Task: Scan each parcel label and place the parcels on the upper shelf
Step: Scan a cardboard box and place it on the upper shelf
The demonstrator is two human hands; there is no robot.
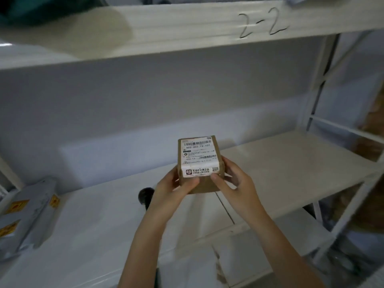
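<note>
A small brown cardboard parcel (199, 161) with a white barcode label on its top face is held in front of me, above the middle shelf (291, 163). My left hand (172, 190) grips its lower left side, thumb on the label's bottom edge. My right hand (232, 181) grips its right side, fingers curled round the corner. A black object (145, 196), possibly a scanner, lies on the shelf just behind my left wrist, mostly hidden. The upper shelf (187, 32), marked "2-2", runs across the top.
A grey plastic-wrapped parcel (29, 217) with yellow stickers lies at the left of the middle shelf. A white parcel (239, 252) sits on a lower level near my right forearm. The rack's white upright and braces (324, 84) stand at right. Dark bags (31, 9) rest at the upper shelf's left.
</note>
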